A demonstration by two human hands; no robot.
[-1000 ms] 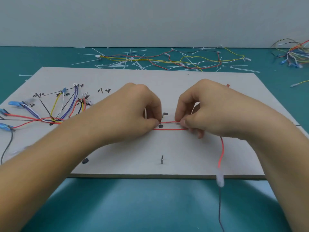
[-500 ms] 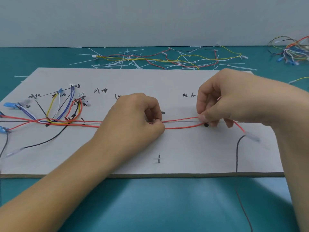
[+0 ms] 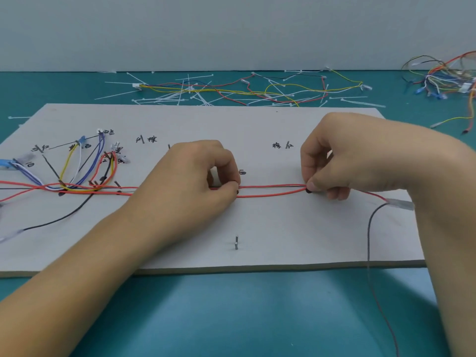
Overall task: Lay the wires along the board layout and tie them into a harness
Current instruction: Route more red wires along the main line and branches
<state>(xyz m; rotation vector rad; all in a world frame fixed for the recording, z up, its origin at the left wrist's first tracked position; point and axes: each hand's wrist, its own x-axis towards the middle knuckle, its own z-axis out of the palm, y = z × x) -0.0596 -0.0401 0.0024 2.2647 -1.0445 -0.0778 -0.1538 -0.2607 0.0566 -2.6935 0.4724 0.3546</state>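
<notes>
Pinching the red wires [image 3: 273,190] along the middle line of the board [image 3: 283,228], the left hand [image 3: 195,181] clamps them between thumb and curled forefinger. The right hand [image 3: 360,161] pinches the same wires nearer the board's right end, fingers curled. Between the hands, two red strands run nearly parallel, slightly apart. A clear terminal sleeve [image 3: 400,204] lies at the board's right edge; a black wire [image 3: 368,235] runs from it over the board's near edge. Coloured wires [image 3: 77,166] fan across the board's left part. A metal pin [image 3: 236,243] stands toward the near edge. Cable ties [image 3: 180,96] litter the surface [image 3: 231,318] beyond the board's far edge.
</notes>
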